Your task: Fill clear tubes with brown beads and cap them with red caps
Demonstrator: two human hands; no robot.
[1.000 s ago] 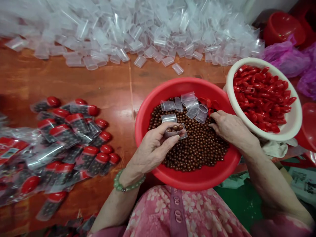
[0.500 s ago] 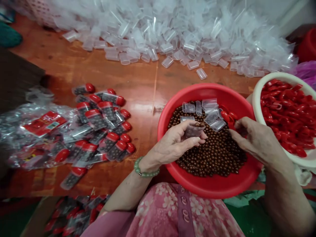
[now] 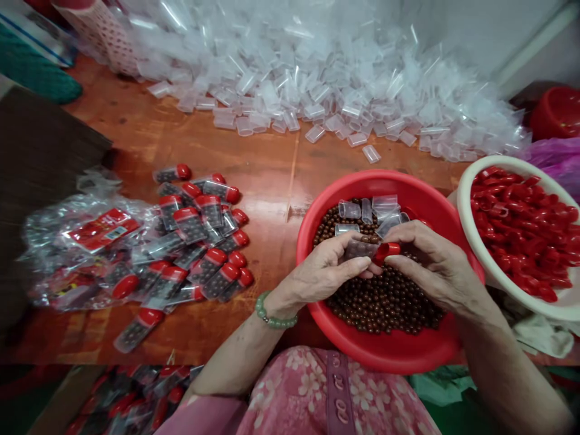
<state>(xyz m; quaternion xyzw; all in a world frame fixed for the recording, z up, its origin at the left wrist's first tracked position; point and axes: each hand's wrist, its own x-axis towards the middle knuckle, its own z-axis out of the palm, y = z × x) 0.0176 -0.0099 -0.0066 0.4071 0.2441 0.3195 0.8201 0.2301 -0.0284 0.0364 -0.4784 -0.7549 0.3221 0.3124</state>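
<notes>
The left hand (image 3: 324,272) is curled around a clear plastic tube (image 3: 360,249), and the right hand (image 3: 435,266) pinches a red cap (image 3: 386,250) between thumb and fingers, with the cap pressed against the end of the tube. On my feed, the tube appears to hold dark beads, though the fingers hide part of it. The hands are close together over a red plastic basin (image 3: 389,179), with the tube and cap above its middle. Inside the basin lies a heap of glossy brown beads (image 3: 385,302), with a few empty clear tubes (image 3: 348,209) on top at the far side. Just beside it on the right sits a white basin (image 3: 464,217) full of loose red caps (image 3: 521,235). To the left, on an orange wooden table (image 3: 258,151), lie capped tubes of dark beads (image 3: 190,225), scattered near a clear plastic bag (image 3: 54,241) holding more of them. Beyond the basins, a large heap of clear tubes (image 3: 294,90) spreads across the far side of the table. A green bead bracelet (image 3: 272,314) circles the left wrist, and a pink floral garment (image 3: 339,393) fills the bottom of my view.
</notes>
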